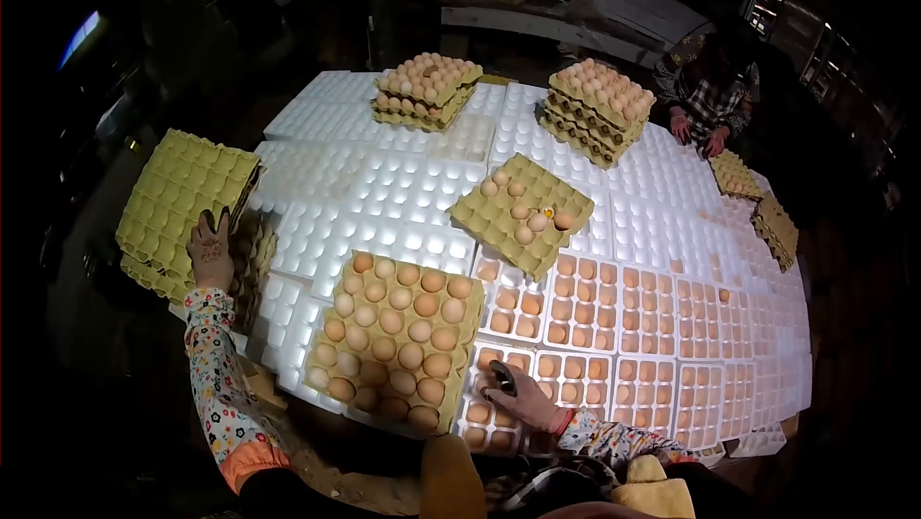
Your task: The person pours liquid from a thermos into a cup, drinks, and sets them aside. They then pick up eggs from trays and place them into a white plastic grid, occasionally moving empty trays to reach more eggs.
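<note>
My left hand (210, 252), in a glove with dark fingertips, rests with fingers spread on a leaning stack of yellow-green pulp egg trays (177, 207) with bare cups. At the lower middle, my gloved right hand (523, 398) reaches over a white foam egg box (477, 438); its fingers curl down at one cell, and what they hold is hidden. Between the hands lies a pulp tray (474, 327) filled with brown eggs (387, 323). Beyond it a tilted pulp tray (499, 231) carries several eggs and one broken egg (549, 214) with yolk showing.
White foam boxes (403, 193) cover the table, those at the near right holding eggs. Two stacks of egg-filled trays (429, 78) (602, 92) stand at the back. Another person's hands (715, 142) work at the far right beside more pulp trays (735, 176).
</note>
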### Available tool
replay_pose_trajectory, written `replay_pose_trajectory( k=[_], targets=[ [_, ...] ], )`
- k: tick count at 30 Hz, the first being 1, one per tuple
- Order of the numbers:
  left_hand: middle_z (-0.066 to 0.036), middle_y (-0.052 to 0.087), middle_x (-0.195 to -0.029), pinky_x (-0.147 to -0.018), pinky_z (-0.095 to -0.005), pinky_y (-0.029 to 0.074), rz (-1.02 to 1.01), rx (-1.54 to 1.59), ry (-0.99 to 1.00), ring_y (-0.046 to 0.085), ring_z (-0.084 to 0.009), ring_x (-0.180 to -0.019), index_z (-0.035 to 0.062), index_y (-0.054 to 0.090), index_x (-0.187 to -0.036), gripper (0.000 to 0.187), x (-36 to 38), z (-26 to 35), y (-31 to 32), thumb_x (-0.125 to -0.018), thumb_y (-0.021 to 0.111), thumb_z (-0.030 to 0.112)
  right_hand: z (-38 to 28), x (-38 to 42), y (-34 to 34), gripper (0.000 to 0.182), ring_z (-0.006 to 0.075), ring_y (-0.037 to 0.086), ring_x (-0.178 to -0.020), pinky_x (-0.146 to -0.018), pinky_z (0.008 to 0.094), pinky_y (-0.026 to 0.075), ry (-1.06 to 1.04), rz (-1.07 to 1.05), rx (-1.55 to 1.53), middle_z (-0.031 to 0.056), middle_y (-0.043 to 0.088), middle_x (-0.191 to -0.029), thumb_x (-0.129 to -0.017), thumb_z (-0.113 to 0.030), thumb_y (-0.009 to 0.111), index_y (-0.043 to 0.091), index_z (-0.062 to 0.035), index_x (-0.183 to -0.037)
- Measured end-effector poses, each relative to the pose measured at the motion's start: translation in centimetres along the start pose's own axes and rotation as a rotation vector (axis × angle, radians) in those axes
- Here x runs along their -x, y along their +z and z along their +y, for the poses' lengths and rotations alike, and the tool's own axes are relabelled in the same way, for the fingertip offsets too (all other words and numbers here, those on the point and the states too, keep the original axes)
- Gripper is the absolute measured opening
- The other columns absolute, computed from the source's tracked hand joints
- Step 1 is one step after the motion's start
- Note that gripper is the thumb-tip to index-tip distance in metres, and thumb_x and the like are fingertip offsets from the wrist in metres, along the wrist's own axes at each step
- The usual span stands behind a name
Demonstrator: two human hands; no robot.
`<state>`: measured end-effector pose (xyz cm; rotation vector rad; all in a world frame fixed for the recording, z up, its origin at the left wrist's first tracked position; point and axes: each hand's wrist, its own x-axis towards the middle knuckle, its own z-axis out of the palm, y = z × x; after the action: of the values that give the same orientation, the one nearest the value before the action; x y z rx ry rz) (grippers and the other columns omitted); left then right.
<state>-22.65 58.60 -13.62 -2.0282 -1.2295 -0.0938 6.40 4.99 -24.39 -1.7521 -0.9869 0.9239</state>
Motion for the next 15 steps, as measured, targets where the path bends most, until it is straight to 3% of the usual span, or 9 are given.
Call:
replay_pose_trajectory(
  k=[1, 3, 4, 5, 6, 7, 8, 9, 15],
  targets=[
    [-0.022, 0.035, -0.144, -0.104, -0.0487, 0.032, 0.059, -0.026, -0.010, 0.038, -0.0368, -0.128, 0.0212, 0.034, -0.149, 0.075, -0.7, -0.7, 5.9, -0.081, 0.066, 0.015, -0.7, -1.3, 1.2, 0.068, 0.0284, 0.057, -0.107, -0.091, 0.0374, 0.047, 0.031, 0.037, -0.075, 0.0210, 0.056, -0.120, -0.089, -0.037, 0.068, 0.040, 0.0015, -0.138],
    [-0.025, 0.025, -0.153, -0.112, -0.0483, 0.020, -0.368, 0.269, -0.092, 0.026, -0.0365, -0.141, 0.0152, 0.023, -0.153, 0.078, 0.5, 3.6, -3.4, -0.088, 0.064, 0.030, -3.6, -3.7, 2.3, 0.077, 0.0288, 0.052, -0.117, -0.098, 0.0380, 0.043, 0.122, 0.074, -0.104, 0.0243, 0.053, -0.127, -0.088, -0.038, 0.070, 0.033, 0.0059, -0.140],
    [-0.024, 0.022, -0.154, -0.114, -0.0475, 0.019, -0.478, 0.378, -0.110, 0.024, -0.0376, -0.141, 0.0123, 0.021, -0.153, 0.083, 1.4, 5.5, -4.2, -0.088, 0.065, 0.039, -2.9, -4.8, 3.1, 0.079, 0.0296, 0.050, -0.120, -0.102, 0.0381, 0.041, 0.142, 0.017, -0.266, 0.0238, 0.051, -0.130, -0.088, -0.037, 0.070, 0.030, 0.0048, -0.142],
    [-0.024, 0.027, -0.153, -0.114, -0.0420, 0.023, -0.379, 0.602, -0.161, 0.030, -0.0356, -0.139, 0.0092, 0.023, -0.152, 0.084, 4.1, 7.5, -1.0, -0.088, 0.065, 0.044, -1.5, -5.8, 4.5, 0.080, 0.0292, 0.050, -0.122, -0.102, 0.0379, 0.040, 0.054, 0.056, -0.218, 0.0233, 0.051, -0.131, -0.088, -0.036, 0.070, 0.028, 0.0048, -0.143],
    [-0.022, 0.038, -0.146, -0.108, -0.0394, 0.035, -0.307, 1.001, -0.020, 0.045, -0.0303, -0.129, 0.0048, 0.027, -0.150, 0.081, 5.7, 8.5, -1.0, -0.090, 0.062, 0.047, -1.9, -6.3, 5.4, 0.081, 0.0288, 0.049, -0.123, -0.103, 0.0377, 0.040, -0.028, 0.106, -0.180, 0.0228, 0.050, -0.133, -0.088, -0.035, 0.070, 0.026, 0.0047, -0.144],
    [-0.017, 0.045, -0.139, -0.100, -0.0373, 0.041, -0.863, 1.552, -0.166, 0.051, -0.0252, -0.119, 0.0040, 0.032, -0.147, 0.066, 7.5, 9.3, -1.2, -0.096, 0.053, 0.039, -2.1, -6.1, 5.4, 0.079, 0.0302, 0.048, -0.124, -0.104, 0.0377, 0.040, -0.003, 0.097, -0.310, 0.0229, 0.049, -0.134, -0.088, -0.033, 0.069, 0.027, 0.0046, -0.144],
    [-0.012, 0.052, -0.132, -0.093, -0.0352, 0.047, -1.417, 1.805, -0.580, 0.057, -0.0202, -0.110, 0.0033, 0.036, -0.145, 0.052, 8.9, 10.3, -3.0, -0.102, 0.045, 0.031, -1.6, -6.3, 5.2, 0.077, 0.0303, 0.048, -0.124, -0.103, 0.0370, 0.041, -0.008, 0.046, -0.384, 0.0205, 0.050, -0.133, -0.089, -0.032, 0.069, 0.027, 0.0021, -0.144],
    [-0.012, 0.052, -0.131, -0.093, -0.0352, 0.047, -1.524, 1.903, -0.710, 0.057, -0.0203, -0.110, 0.0032, 0.037, -0.144, 0.051, 10.7, 11.6, -5.0, -0.102, 0.045, 0.032, -1.1, -6.9, 4.9, 0.075, 0.0289, 0.048, -0.124, -0.102, 0.0361, 0.042, -0.053, 0.052, -0.413, 0.0181, 0.051, -0.133, -0.089, -0.030, 0.069, 0.029, 0.0002, -0.144],
    [-0.011, 0.054, -0.127, -0.092, -0.0356, 0.047, -1.066, 2.106, -0.463, 0.056, -0.0206, -0.108, 0.0027, 0.041, -0.140, 0.049, 14.8, 13.8, -17.0, -0.102, 0.045, 0.034, -1.8, -5.9, 6.4, 0.078, 0.0247, 0.042, -0.129, -0.109, 0.0367, 0.035, -0.123, 0.147, -0.944, 0.0137, 0.047, -0.139, -0.086, -0.028, 0.071, 0.028, -0.0047, -0.147]
  ],
)
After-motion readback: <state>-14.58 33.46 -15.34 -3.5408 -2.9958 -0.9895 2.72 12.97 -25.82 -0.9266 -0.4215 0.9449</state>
